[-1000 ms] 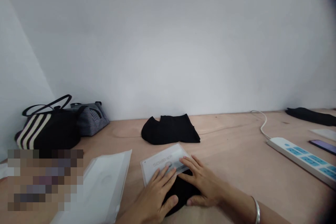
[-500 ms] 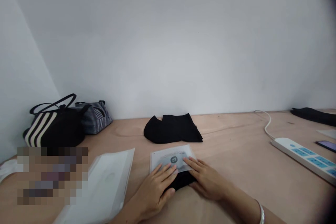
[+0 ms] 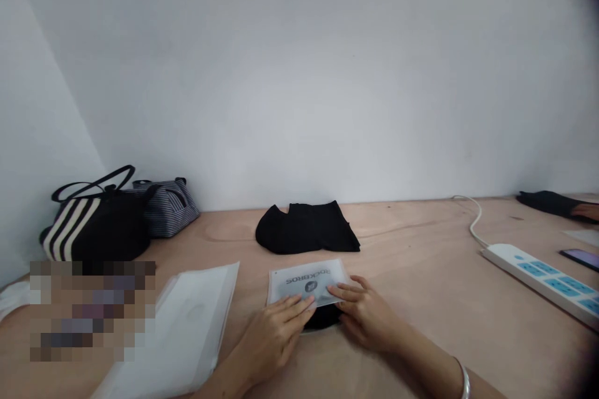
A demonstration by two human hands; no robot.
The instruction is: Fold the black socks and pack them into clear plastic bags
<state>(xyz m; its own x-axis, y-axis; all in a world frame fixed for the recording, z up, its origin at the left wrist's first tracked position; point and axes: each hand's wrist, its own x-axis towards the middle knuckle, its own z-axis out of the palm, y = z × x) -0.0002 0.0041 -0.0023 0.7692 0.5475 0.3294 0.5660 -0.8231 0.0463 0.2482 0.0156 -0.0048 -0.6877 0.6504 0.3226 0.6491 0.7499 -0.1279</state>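
A frosted plastic bag (image 3: 290,287) with dark ROCKBROS lettering and a round logo lies before me, the print upside down. Folded black cloth (image 3: 322,318) shows at the bag's near edge, partly under my fingers. My left hand (image 3: 283,327) is closed on the bag's near left corner, fingers across the top and thumb out of sight. At the near right side, my right hand (image 3: 367,318) grips the bag with bent fingers, its thumb side against the cloth. Farther back lies a flat black hood-shaped garment (image 3: 306,227).
Left of my arm lies a stack of frosted plastic bags (image 3: 187,318). A striped black bag (image 3: 107,224) and a grey striped pouch (image 3: 171,209) stand by the wall. To the right are a white power strip (image 3: 543,277), a phone (image 3: 580,259) and a dark cloth (image 3: 552,202).
My left thumb has gone from view under the near edge. My right fingers are more bent. Less black cloth shows, and the bag's lettering is clearer.
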